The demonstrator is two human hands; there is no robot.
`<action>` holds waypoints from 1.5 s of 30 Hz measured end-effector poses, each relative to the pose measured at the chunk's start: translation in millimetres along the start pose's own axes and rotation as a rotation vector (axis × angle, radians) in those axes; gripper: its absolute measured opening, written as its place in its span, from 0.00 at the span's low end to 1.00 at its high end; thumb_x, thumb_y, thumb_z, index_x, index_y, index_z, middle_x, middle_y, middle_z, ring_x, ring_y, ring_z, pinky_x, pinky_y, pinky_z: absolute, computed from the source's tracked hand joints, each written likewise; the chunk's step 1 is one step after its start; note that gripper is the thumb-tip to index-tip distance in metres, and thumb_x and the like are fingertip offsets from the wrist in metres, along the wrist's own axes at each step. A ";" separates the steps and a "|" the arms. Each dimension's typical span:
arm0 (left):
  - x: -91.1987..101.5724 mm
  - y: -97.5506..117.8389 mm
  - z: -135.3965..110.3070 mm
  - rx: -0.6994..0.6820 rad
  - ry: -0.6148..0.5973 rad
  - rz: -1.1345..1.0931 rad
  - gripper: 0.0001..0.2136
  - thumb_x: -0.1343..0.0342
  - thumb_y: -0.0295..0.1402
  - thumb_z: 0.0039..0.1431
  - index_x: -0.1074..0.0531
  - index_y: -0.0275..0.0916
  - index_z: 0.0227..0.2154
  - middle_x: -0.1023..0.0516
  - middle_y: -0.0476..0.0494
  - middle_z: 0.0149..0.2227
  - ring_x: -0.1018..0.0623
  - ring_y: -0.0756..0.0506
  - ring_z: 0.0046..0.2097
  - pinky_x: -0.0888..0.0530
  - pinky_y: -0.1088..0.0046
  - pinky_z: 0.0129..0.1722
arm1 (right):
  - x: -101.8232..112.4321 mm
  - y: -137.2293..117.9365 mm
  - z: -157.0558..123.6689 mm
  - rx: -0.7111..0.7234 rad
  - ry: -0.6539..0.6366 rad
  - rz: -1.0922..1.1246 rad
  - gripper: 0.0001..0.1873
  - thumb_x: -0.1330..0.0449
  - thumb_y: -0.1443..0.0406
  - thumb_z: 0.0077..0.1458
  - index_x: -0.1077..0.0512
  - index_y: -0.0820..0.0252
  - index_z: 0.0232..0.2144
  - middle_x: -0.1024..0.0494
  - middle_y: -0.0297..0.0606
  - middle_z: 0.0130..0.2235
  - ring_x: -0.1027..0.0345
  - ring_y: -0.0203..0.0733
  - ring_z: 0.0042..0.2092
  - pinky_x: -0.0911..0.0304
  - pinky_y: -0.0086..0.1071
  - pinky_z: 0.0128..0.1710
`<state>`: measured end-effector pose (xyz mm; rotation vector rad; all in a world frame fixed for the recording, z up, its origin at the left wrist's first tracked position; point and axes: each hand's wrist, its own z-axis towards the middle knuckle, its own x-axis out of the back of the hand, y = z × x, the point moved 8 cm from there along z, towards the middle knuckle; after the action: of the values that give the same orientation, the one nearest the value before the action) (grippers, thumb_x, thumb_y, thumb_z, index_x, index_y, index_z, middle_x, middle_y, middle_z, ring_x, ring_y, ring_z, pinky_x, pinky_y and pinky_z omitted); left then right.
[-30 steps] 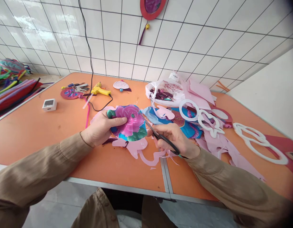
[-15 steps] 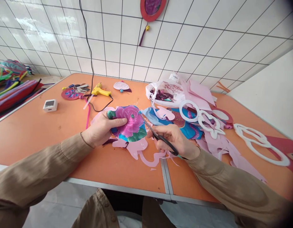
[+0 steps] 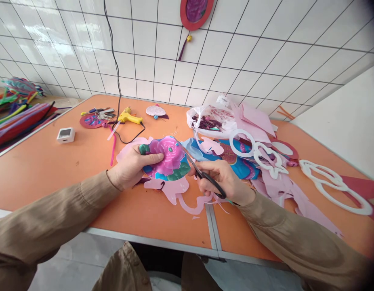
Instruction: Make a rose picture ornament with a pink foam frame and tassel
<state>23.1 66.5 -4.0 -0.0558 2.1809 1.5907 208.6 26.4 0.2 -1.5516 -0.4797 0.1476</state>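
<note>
Left hand [image 3: 128, 167] fingers pinch glossy flower-print fabric [image 3: 168, 159] — right hand [image 3: 225, 181] grips black-handled scissors [image 3: 203, 174], blades at its edge

A yellow glue gun [image 3: 130, 117] is lying upper left of centre, a plastic bag [image 3: 205, 111] of scraps is sitting to its right, and white rings [image 3: 328, 181] are lying at the right edge.

I see a magenta rose with green leaves on blue on the cloth piece [image 3: 169, 159] in my left hand [image 3: 128, 167]. The scissors [image 3: 205, 176] in my right hand [image 3: 227, 182] have black handles. Beneath both: pale pink scraps [image 3: 175, 190], orange table [image 3: 53, 161].
</note>
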 end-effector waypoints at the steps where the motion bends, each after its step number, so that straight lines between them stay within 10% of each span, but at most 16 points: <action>1: 0.1 -0.6 0.1 -0.003 -0.001 0.001 0.22 0.17 0.37 0.24 0.16 0.34 0.25 0.16 0.44 0.27 0.18 0.47 0.28 0.19 0.73 0.29 | 0.1 0.5 0.0 -0.008 0.003 0.006 0.10 0.36 0.64 0.44 0.27 0.61 0.32 0.32 0.27 0.22 0.38 0.30 0.18 0.44 0.25 0.16; 45: -4.6 -7.5 -3.4 -0.037 -0.042 -0.003 0.15 0.19 0.39 0.36 0.16 0.37 0.25 0.15 0.42 0.29 0.17 0.43 0.31 0.19 0.69 0.35 | -0.1 10.4 -0.5 -0.037 0.035 0.020 0.12 0.34 0.61 0.48 0.25 0.61 0.34 0.31 0.28 0.20 0.40 0.30 0.19 0.37 0.26 0.18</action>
<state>28.3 59.8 -8.2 -0.0365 2.1185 1.6161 210.8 26.2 -10.0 -1.5931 -0.4418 0.1268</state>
